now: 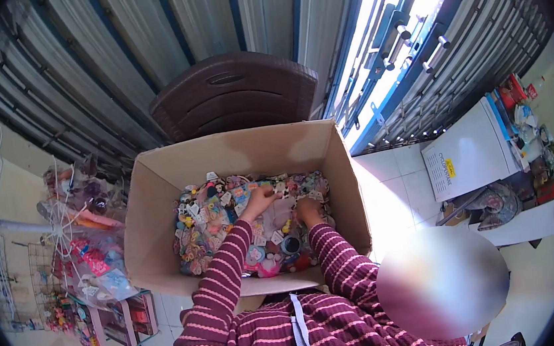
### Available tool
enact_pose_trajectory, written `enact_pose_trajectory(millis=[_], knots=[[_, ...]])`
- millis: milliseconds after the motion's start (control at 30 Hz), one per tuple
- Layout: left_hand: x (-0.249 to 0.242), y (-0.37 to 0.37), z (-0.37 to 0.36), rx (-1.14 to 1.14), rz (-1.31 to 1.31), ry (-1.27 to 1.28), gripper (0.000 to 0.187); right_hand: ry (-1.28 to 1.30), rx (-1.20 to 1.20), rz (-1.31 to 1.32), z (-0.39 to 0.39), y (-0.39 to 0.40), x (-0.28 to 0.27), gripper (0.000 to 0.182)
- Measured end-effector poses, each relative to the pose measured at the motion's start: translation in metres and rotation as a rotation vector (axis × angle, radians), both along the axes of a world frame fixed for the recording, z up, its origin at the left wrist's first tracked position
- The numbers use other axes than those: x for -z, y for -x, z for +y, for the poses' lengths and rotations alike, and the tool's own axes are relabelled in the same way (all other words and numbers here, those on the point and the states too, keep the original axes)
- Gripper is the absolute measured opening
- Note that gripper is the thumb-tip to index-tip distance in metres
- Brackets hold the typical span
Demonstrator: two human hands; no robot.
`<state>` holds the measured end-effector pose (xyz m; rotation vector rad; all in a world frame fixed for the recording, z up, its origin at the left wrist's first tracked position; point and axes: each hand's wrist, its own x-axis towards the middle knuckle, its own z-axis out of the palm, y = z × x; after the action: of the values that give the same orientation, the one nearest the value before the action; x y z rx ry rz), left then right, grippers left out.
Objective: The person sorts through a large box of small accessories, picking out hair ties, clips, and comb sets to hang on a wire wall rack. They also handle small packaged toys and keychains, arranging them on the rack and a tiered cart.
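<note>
Small multicoloured trinkets [214,227] heaped in brown cardboard box [235,155], left hand [259,203], right hand [308,211] among them, finger spread and grip unclear from here

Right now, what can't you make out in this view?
All in the head view:
Right hand: its own back hides the grip.
Box: floor covered by trinkets.
White tags: print too small to read.
Chair: seat hidden behind the box.
Lower right: blurred patch covers what's there.

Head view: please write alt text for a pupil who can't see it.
A person's left hand and right hand reach into an open cardboard box of small colourful items. Beyond it, a brown chair stands before ribbed metal panels.
</note>
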<state>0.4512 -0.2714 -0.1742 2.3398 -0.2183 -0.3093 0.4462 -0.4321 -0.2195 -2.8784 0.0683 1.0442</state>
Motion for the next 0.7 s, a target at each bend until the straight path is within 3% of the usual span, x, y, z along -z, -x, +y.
enact_pose_trajectory(millis=[67,100,167,200,267,300,367,433,467,533,567,633,700], knots=[[-0.041,-0.003,0.004,-0.085,0.029,0.396,0.023,-0.056,0.011,-0.012,-0.004,0.0,-0.004,0.044],[-0.065,-0.001,0.008,-0.091,0.022,0.389,0.023,-0.11,0.037,-0.018,-0.006,-0.001,-0.007,0.046],[-0.106,0.001,0.015,-0.346,0.055,0.644,0.016,-0.12,0.005,-0.008,-0.005,-0.011,-0.013,0.043],[-0.109,-0.001,0.024,-0.346,0.046,0.643,0.016,-0.122,-0.021,0.006,-0.005,-0.02,-0.018,0.04],[-0.114,-0.003,0.045,-0.43,-0.122,0.962,0.015,-0.167,-0.06,-0.019,-0.004,-0.038,-0.033,0.034],[-0.125,0.003,0.047,-0.428,-0.133,0.967,0.015,-0.338,-0.031,0.025,-0.001,-0.047,-0.042,0.029],[-0.164,0.022,0.051,-0.515,-0.301,1.431,0.018,-0.651,-0.031,0.048,0.008,-0.059,-0.068,0.019],[-0.193,0.047,0.063,-0.565,-0.341,1.497,0.019,-0.914,-0.18,0.013,0.018,-0.061,-0.105,0.008],[-0.204,0.062,0.07,-0.619,-0.369,1.559,0.02,-0.913,-0.194,0.01,0.026,-0.058,-0.122,0.008],[-0.218,0.096,0.087,-0.681,-0.417,1.621,0.021,-1.509,0.133,0.429,0.045,-0.036,-0.176,0.012],[-0.221,0.115,0.097,-0.707,-0.413,1.74,0.018,-1.507,0.112,0.438,0.058,-0.023,-0.196,0.012],[-0.223,0.154,0.121,-0.743,-0.448,1.857,0.02,-1.936,0.298,0.555,0.086,0.004,-0.232,0.017],[-0.22,0.199,0.15,-0.394,-0.519,1.896,0.028,-1.962,0.288,0.527,0.114,0.044,-0.26,0.015]])
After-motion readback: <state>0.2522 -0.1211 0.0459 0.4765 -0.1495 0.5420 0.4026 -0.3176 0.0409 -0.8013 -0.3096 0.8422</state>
